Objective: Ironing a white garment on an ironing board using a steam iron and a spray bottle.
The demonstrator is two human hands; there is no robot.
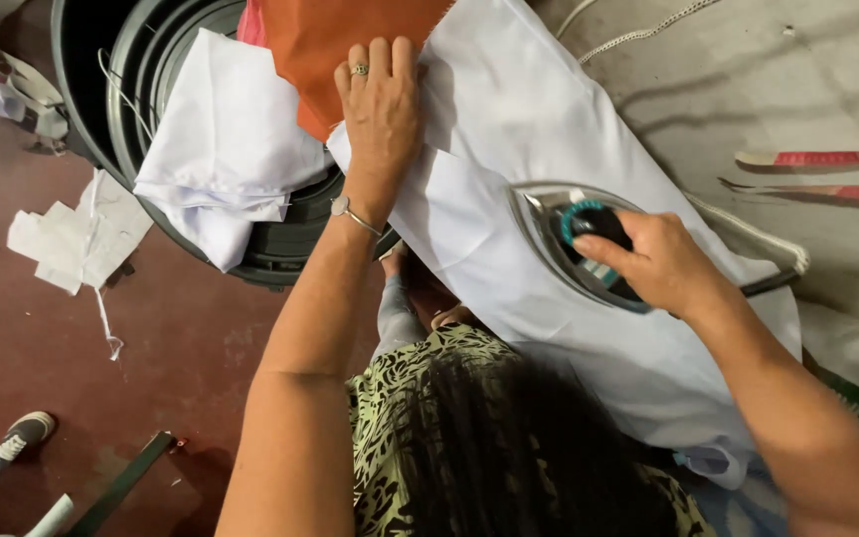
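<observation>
On the board, we iron the white cloth (539, 129). Our left hand (382, 109) lies flat, pressing it smooth; our right hand (653, 261) grips the iron (559, 234). Next we should slide it slowly.

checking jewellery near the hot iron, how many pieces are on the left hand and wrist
2: a gold ring on a finger of the left hand, and a thin silver bracelet around its wrist. More could be hidden underneath.

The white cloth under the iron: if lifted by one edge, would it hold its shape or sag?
The white cloth would probably sag: it creases and drapes over the surface's edge. It looks thin and light, so it may slide when pushed, which fits the left hand lying flat on it beside the iron.
</observation>
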